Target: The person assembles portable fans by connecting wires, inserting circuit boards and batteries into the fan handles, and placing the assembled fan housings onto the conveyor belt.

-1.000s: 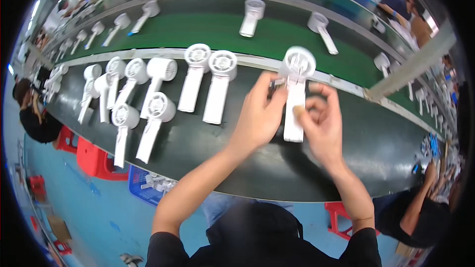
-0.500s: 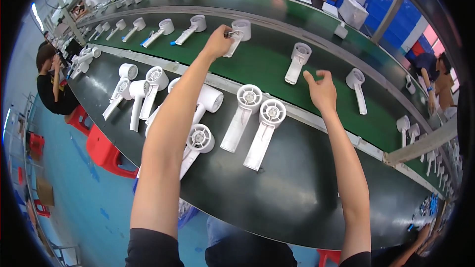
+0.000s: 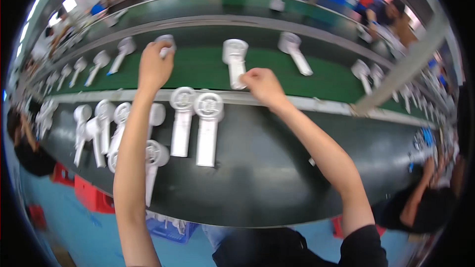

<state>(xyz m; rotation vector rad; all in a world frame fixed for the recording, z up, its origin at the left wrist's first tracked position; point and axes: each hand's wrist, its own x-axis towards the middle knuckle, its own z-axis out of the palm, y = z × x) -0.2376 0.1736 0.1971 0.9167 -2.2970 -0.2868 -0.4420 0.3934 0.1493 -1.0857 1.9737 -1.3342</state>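
Observation:
My left hand reaches onto the green belt with its fingers curled at a white handheld fan; most of that fan's handle is hidden behind the hand. Further right on the belt, my right hand has its thumb and fingers closed at the lower end of another handheld fan's handle. That fan lies with its round head pointing away from me. Two white fans, one the left fan and one the right fan, lie side by side on the dark table below, between my arms.
A cluster of white fans covers the table's left part. More fans, among them one to the right, line the green belt. A metal post rises at the right. Co-workers sit around, and a blue basket stands below the table.
The view has swung right, so the fans appear further left. My right hand has come from hovering open beside the fan to its handle end. My left hand stays at its fan.

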